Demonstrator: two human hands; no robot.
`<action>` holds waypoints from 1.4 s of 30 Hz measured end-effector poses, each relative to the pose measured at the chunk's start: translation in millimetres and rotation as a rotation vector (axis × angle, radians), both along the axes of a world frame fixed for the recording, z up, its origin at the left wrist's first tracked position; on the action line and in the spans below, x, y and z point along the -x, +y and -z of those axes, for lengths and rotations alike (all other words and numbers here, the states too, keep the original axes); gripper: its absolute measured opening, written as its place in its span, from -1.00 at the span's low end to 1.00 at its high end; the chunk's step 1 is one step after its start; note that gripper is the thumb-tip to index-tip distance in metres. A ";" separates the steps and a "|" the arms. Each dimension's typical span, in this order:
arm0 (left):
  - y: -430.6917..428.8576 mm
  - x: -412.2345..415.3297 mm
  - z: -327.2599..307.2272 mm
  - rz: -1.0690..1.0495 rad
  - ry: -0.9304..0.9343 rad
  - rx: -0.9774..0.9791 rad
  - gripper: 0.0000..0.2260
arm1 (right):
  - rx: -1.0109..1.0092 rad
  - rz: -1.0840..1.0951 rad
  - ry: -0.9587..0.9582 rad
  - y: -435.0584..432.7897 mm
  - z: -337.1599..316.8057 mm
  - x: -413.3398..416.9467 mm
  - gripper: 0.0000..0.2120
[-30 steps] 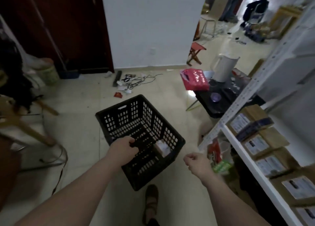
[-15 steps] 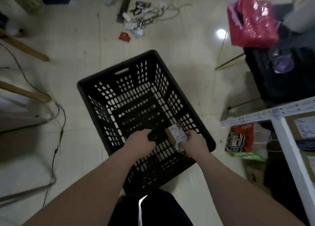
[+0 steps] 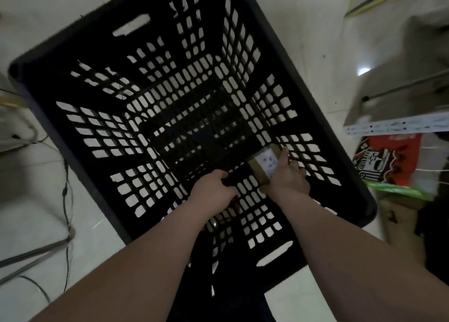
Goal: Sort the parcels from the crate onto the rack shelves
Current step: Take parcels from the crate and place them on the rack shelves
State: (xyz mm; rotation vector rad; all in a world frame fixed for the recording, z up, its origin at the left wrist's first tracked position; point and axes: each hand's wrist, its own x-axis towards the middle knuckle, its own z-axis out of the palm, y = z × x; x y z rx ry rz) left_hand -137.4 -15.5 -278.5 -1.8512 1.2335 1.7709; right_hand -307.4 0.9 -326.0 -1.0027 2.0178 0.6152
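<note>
I look straight down into a black slotted crate (image 3: 92, 44) on the tiled floor. Both my forearms reach into its near right corner. My right hand (image 3: 288, 176) grips a small cardboard parcel (image 3: 261, 167) with a white label, its fingers lying along the parcel's right side. Just left of it, my left hand (image 3: 213, 188) has its fingers curled round a dark parcel (image 3: 230, 181) that is hard to make out against the crate. The rest of the crate floor looks dark and bare.
A white perforated rail of the rack (image 3: 398, 126) crosses the right edge. Under it lie a red-and-black printed bag (image 3: 388, 161) and a cardboard box (image 3: 398, 217). Black cables (image 3: 65, 188) and metal frame legs (image 3: 36, 251) are on the floor at left.
My head has dropped closer over the crate, which now fills the view. Both hands have gone deeper into the near right corner and stay on the same two parcels.
</note>
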 end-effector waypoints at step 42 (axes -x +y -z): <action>-3.1 6.5 -387.5 -0.014 0.775 0.273 -0.27 | 0.984 1.134 -1.081 140.4 -398.2 -19.9 -0.46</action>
